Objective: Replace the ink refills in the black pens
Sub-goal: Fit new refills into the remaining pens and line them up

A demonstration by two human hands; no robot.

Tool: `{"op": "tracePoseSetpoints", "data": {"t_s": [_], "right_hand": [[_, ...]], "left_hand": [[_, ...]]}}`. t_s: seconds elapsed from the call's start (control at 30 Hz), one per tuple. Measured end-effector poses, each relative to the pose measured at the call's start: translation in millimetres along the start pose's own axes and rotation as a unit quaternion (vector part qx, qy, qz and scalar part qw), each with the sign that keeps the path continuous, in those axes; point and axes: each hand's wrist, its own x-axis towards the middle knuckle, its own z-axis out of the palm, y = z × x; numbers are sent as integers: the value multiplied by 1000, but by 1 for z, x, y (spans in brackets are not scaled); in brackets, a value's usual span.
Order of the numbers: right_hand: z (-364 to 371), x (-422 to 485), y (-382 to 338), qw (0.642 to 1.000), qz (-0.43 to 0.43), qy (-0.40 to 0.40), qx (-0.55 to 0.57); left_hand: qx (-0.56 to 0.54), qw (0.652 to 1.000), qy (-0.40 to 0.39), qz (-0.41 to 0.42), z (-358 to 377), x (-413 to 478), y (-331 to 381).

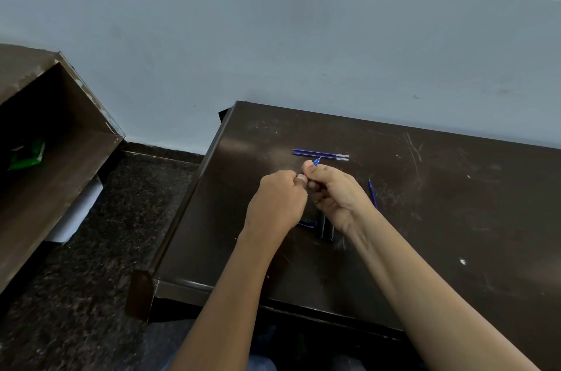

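My left hand [274, 202] and my right hand [334, 193] meet above the dark table [455, 218], fingers closed together on a pen part. A blue tip [316, 161] sticks out above my right thumb. What my left fingers pinch is hidden. Two blue ink refills [320, 155] lie side by side just beyond the hands. Another blue refill [372, 194] lies to the right of my right wrist. Black pen barrels [324, 228] lie on the table under my wrists, with a dark blue cap [307, 223] beside them.
The table's left edge [194, 188] drops to a dark speckled floor [91, 249]. A brown shelf unit [54, 142] stands at left with a green packet [25, 155] inside. A pale wall [273, 36] runs behind the table.
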Motion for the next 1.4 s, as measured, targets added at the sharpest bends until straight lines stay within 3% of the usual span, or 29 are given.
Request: {"op": "tracePoseSetpoints", "data": {"t_s": [0.47, 0.63, 0.8, 0.83, 0.97, 1.03, 1.2, 1.4], "right_hand": [[0, -3, -3, 992, -29, -57, 109], [-3, -1, -4, 989, -90, -75, 84], [-6, -2, -8, 977, -126, -136, 102], [-7, -1, -8, 977, -126, -141, 103], [-5, -1, -8, 982, -103, -127, 93], [-2, 0, -6, 986, -93, -107, 86], [-7, 5, -4, 994, -51, -38, 92], [-2, 1, -4, 991, -20, -77, 105]], "left_hand": [[-149, 987, -45, -34, -7, 0, 8], [-334, 929, -141, -72, -12, -4, 10], [-470, 845, -234, -99, -16, -2, 9], [-466, 849, -231, -94, -16, -1, 9], [-314, 941, -117, -42, -7, -2, 9], [-233, 971, -59, -15, -3, -3, 7], [-161, 987, -20, -10, -2, -5, 4], [-109, 994, -15, -11, 1, 0, 0]]}}
